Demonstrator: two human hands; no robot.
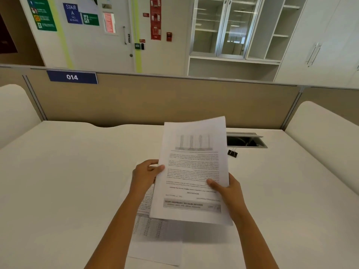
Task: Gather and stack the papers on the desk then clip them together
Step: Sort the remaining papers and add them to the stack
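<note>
Above the desk, papers between both hands, binder clip apart.

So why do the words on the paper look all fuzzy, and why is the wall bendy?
In the head view, the held papers are blurry, so the print is unreadable; the wide lens bends the partition top edge; a soft shadow lies on the sheet on the desk.

An office workstation: beyond the hands, a beige partition with a blue "014" number plate fences the white table. Past it stand glass-fronted shelving cabinets and a door with what seems a "STAIR A" sign.
</note>
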